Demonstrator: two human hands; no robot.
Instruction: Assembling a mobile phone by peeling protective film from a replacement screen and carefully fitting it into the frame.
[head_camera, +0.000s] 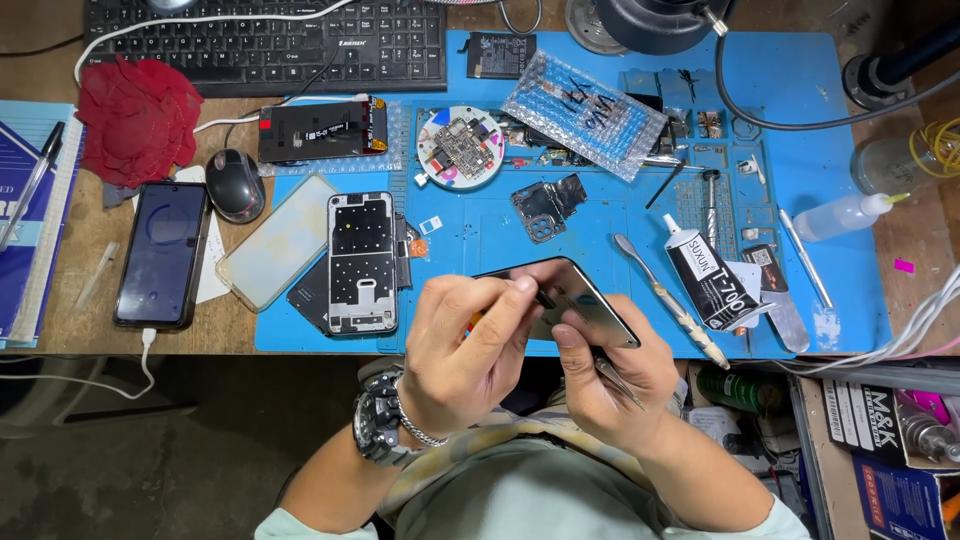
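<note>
My left hand (462, 352), with a watch and bracelet on its wrist, grips a dark glossy phone screen panel (585, 297) at its near-left edge, thumb and forefinger pinched on it. My right hand (612, 382) supports the panel from below and also holds thin metal tweezers (617, 380) whose tips point toward me. The panel is tilted, held just above the front edge of the blue work mat (560, 225). An opened phone frame (361, 262) lies on the mat to the left of my hands.
On the mat lie a black glue tube (707, 275), a metal spudger (670, 300), a round tray with a circuit board (460, 147), a bubble-wrap bag (585, 113) and small parts. A charging phone (160, 253), mouse (235, 184), red cloth (138, 117) and keyboard (270, 42) sit left.
</note>
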